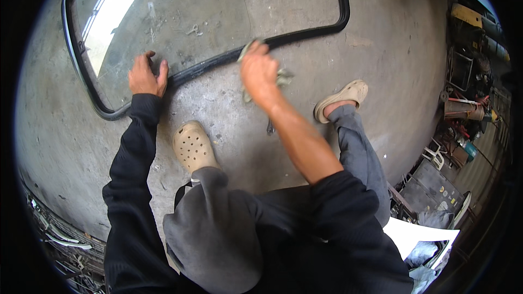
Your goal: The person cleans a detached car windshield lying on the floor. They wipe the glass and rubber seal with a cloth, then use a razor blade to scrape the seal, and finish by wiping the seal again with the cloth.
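A large vehicle window glass [180, 38] with a black rubber seal [204, 65] round its rim lies on the concrete floor before me. My left hand [146, 76] rests at the near edge of it, fingers and thumb apart over the seal and glass. Farther right along the same edge, my right hand [259, 73] is closed round a crumpled greenish-grey rag [283, 78] and presses it against the seal. That hand is slightly smeared by motion. Part of the rag is hidden behind the fingers and wrist.
My feet in beige clogs [192, 146] stand on the near side of the glass. A small dark tool [271, 127] lies on the floor between them. Metal parts and mixed clutter [463, 114] line the right side, with a white panel [419, 237] at lower right.
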A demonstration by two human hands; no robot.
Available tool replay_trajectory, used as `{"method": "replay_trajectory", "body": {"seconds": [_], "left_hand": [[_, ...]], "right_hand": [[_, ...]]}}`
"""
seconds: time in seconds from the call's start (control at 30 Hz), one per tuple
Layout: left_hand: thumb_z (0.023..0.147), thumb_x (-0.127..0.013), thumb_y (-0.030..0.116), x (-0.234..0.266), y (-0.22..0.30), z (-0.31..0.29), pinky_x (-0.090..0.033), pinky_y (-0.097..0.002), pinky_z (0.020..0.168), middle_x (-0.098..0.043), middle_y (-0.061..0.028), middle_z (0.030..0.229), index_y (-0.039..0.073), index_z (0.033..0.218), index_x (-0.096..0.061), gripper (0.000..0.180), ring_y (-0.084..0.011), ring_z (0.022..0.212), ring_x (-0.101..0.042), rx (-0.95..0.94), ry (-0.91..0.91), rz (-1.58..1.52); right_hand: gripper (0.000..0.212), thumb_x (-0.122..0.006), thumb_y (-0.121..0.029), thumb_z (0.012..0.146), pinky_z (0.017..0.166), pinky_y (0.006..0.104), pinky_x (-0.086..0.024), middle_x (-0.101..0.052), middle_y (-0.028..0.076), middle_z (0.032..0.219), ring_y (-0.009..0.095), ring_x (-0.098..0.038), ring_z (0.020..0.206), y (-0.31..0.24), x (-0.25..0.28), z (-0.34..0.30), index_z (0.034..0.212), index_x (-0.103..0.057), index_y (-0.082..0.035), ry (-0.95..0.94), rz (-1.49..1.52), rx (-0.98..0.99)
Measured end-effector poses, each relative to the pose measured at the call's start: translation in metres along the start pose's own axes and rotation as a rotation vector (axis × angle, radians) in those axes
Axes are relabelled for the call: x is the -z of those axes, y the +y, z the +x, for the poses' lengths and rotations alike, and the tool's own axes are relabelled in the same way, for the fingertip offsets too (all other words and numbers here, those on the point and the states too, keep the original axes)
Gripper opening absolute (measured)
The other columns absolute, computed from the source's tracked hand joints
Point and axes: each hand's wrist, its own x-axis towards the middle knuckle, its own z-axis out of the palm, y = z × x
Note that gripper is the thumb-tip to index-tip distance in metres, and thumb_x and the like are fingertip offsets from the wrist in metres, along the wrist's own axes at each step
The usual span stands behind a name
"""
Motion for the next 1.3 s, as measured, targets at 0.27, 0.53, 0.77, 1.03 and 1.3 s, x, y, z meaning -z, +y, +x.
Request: {"method": "replay_trajectory", "body": {"seconds": [0.27,0.53,0.77,1.03,1.3], "left_hand": [[0.075,-0.065,0.029,-0.001,-0.001,0.002,-0.041,-0.0346,0.068,-0.055,-0.0067,0.084,0.009,0.101,-0.056,0.034,-0.0235,0.077,-0.057,0.008,0.004,-0.010],[0.076,-0.065,0.028,0.001,0.004,0.007,-0.041,-0.0348,0.068,-0.055,-0.0069,0.082,0.009,0.100,-0.057,0.032,-0.0241,0.074,-0.057,-0.007,0.004,-0.023],[0.075,-0.065,0.029,-0.001,0.012,0.007,-0.040,-0.0353,0.066,-0.054,-0.0063,0.081,0.009,0.100,-0.056,0.033,-0.0237,0.073,-0.056,-0.013,0.015,0.064],[0.075,-0.064,0.028,0.000,0.011,0.009,-0.041,-0.0357,0.067,-0.055,-0.0069,0.082,0.009,0.099,-0.056,0.031,-0.0240,0.075,-0.057,0.004,0.024,0.020],[0.075,-0.065,0.030,-0.005,-0.008,0.002,-0.041,-0.0366,0.068,-0.056,-0.0074,0.084,0.009,0.102,-0.056,0.035,-0.0251,0.076,-0.057,-0.014,0.042,0.018]], "right_hand": [[0.036,-0.058,-0.023,0.083,0.040,0.0223,-0.042,-0.054,0.005,0.080,0.005,-0.049,0.061,-0.015,-0.007,-0.005,0.104,-0.056,0.006,-0.007,-0.307,0.119],[0.027,-0.056,-0.020,0.084,0.046,0.0241,-0.042,-0.055,0.009,0.083,0.010,-0.050,0.073,-0.042,-0.005,-0.005,0.099,-0.060,0.003,-0.093,-0.248,0.030],[0.022,-0.057,-0.020,0.083,0.048,0.0242,-0.041,-0.056,0.007,0.085,0.011,-0.052,0.072,-0.028,0.002,0.001,0.093,-0.063,-0.001,-0.212,-0.316,0.040],[0.024,-0.060,-0.025,0.082,0.051,0.0255,-0.041,-0.056,0.008,0.088,0.013,-0.050,0.075,0.017,-0.008,0.022,0.091,-0.064,-0.004,-0.200,-0.221,-0.106],[0.026,-0.058,-0.019,0.081,0.043,0.0239,-0.043,-0.053,0.007,0.081,0.012,-0.050,0.068,-0.008,-0.011,0.012,0.094,-0.060,0.003,-0.024,-0.180,-0.025]]}}
